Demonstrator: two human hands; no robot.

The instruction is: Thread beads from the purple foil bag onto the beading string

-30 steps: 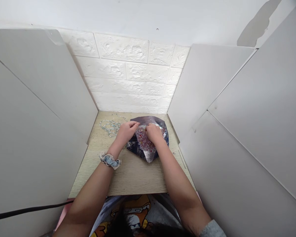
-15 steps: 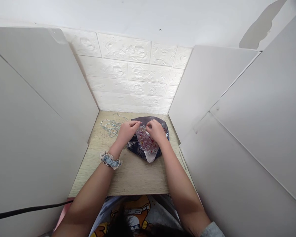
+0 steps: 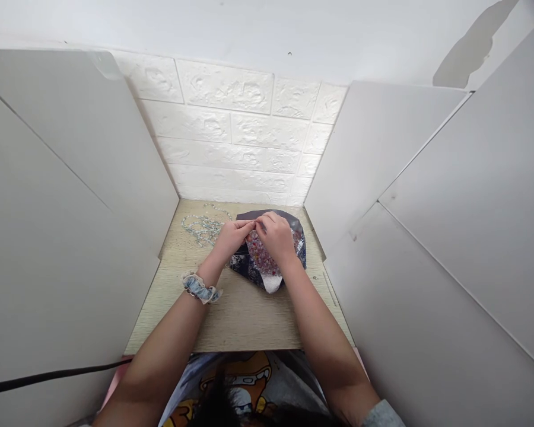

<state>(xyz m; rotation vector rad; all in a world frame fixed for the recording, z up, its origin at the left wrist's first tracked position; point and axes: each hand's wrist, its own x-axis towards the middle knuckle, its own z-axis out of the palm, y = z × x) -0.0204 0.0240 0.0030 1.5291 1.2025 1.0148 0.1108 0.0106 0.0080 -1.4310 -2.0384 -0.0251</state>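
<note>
Pink, red and clear beads [image 3: 263,259] lie heaped in an opened dark patterned bag [image 3: 244,268] on the wooden tabletop. Above the heap, my left hand [image 3: 234,233] pinches with thumb and forefinger; what is between them is too small to make out. My right hand [image 3: 275,234] has its fingertips pressed together against the left ones, also in a pinch over the beads. Left of the bag, partly behind my left hand, lies a tangled strand of pale green and white beads [image 3: 201,229].
The narrow wooden tabletop [image 3: 249,323] sits between a grey panel on the left [image 3: 71,178] and another on the right [image 3: 427,237]. A white brick-patterned wall [image 3: 231,127] closes the back. A black cable [image 3: 57,375] runs in from the lower left.
My right hand has moved left from over the beads, so its fingertips now meet those of my left hand. The left hand has barely moved.
</note>
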